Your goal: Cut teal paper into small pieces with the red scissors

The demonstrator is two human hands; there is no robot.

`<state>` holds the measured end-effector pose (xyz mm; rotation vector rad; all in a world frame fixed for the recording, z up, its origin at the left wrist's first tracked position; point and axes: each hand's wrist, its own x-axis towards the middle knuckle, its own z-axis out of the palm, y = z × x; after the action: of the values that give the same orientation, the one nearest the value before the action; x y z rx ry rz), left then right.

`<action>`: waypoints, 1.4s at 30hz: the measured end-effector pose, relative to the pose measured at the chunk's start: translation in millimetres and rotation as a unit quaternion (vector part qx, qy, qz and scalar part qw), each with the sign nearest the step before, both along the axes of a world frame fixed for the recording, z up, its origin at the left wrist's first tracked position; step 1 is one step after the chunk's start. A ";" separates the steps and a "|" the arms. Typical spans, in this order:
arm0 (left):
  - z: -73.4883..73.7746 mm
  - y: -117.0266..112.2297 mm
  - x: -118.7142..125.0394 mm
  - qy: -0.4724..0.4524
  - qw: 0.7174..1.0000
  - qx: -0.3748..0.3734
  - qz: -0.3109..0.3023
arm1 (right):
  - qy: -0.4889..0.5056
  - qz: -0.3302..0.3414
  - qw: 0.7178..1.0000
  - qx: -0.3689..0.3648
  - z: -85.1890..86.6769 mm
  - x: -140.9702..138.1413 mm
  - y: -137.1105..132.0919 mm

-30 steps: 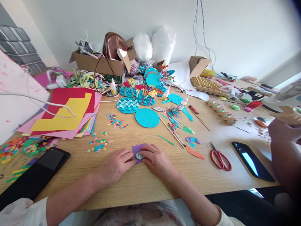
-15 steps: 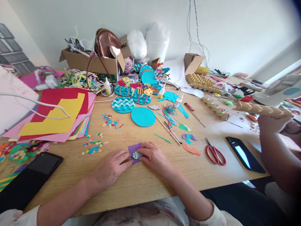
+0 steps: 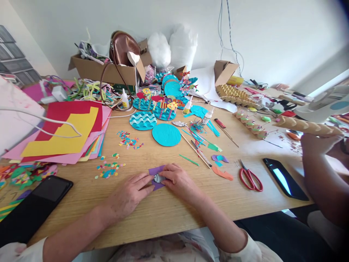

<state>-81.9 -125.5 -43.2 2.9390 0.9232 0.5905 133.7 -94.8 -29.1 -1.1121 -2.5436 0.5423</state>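
Note:
A small purple paper piece (image 3: 154, 171) lies near the front middle of the wooden table (image 3: 174, 207), with a little grey fish cut-out (image 3: 157, 178) on top. My left hand (image 3: 128, 194) lies on the table with its fingertips pressing the purple piece's left edge. My right hand (image 3: 178, 182) covers the right side, its fingers pressed down on the fish. Both hands are flat against the paper.
Red scissors (image 3: 251, 177) and a phone (image 3: 285, 178) lie to the right, another phone (image 3: 35, 207) at the left. Coloured paper sheets (image 3: 65, 134), confetti (image 3: 109, 169), teal discs (image 3: 166, 134), glue bottles and boxes crowd the back. Another person's arm (image 3: 319, 171) holds a cardboard strip at right.
My hands stay on the purple piece and fish. The camera view has swung slightly; the other person's hand with the cardboard strip came further into view.

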 end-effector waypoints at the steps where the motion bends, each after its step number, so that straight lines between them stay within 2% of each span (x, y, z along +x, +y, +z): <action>1: 0.6 0.2 0.0 0.001 1.000 0.001 -0.004 | 0.002 0.001 1.000 -0.001 -0.3 -0.2 0.4; 6: 0.3 1.6 -0.6 0.008 1.000 -0.011 -0.017 | 0.025 0.010 1.000 -0.010 3.7 9.2 8.0; 11: -0.4 2.3 -1.4 0.022 0.999 -0.006 -0.023 | 0.053 -0.038 0.998 0.005 14.4 33.8 16.1; 13: 0.3 2.4 -1.2 0.028 0.999 0.001 -0.023 | 0.049 -0.018 0.999 0.011 15.8 36.6 15.7; 17: 0.6 2.3 -1.0 0.033 0.999 0.001 -0.020 | 0.037 0.040 0.998 0.000 9.6 26.0 13.9; 24: -1.4 0.5 -1.8 0.038 0.999 -0.017 -0.016 | 0.031 0.079 0.996 0.021 -8.1 15.9 20.2; 29: 3.2 1.7 -2.7 0.002 0.996 -0.093 -0.004 | 0.016 0.078 0.996 0.032 -5.6 16.6 18.2; 33: 13.3 7.8 -0.9 -0.079 0.980 -0.181 0.031 | 0.007 0.084 0.996 0.041 -4.1 15.9 16.5; 36: 19.5 12.7 7.1 -0.095 0.978 -0.180 0.045 | -0.008 0.093 0.995 0.046 -2.4 15.5 16.6; 42: 18.5 17.7 27.9 -0.023 0.988 -0.150 0.005 | -0.028 0.109 0.992 0.055 5.9 14.5 15.6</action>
<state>-53.9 -107.8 -24.6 2.6445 0.9310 0.4710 148.2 -79.2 -23.3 -0.8276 -2.7256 0.4212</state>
